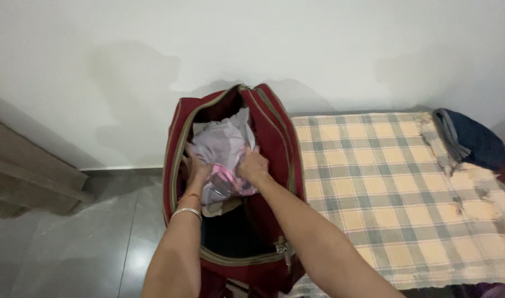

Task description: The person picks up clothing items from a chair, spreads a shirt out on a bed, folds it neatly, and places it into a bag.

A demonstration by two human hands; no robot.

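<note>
Surroundings. A dark red duffel bag [274, 138] stands unzipped on the grey tiled floor [86, 243], its far end against a white wall [252, 38]. The bag's right side touches the edge of a low bed covered with a checked sheet [385, 187] in cream and grey-green. A folded dark blue cloth [473, 138] lies at the far right corner of the bed, well apart from the bag. At the left edge of the view, a wooden frame [26, 165] runs along the wall, apart from the bag. Nothing lies between the hands and the bag opening; both forearms enter it from the near side.

Container. The bag's main compartment is open along its full length, with olive-coloured zip tape around the rim. The far half holds a bundle of pale lilac clothes [225, 149] with a pink patch visible near its near end. The near half of the compartment is dark, and its contents cannot be made out.

Hands. The left hand [198, 168] is clenched on the left edge of the clothes bundle, inside the bag; its wrist carries a silver bangle [186, 211] and a red thread. The right hand [253, 164] is clenched on the right edge of the same bundle, fingers pressed into the fabric. Both hands grasp the clothes at the middle of the compartment.
</note>
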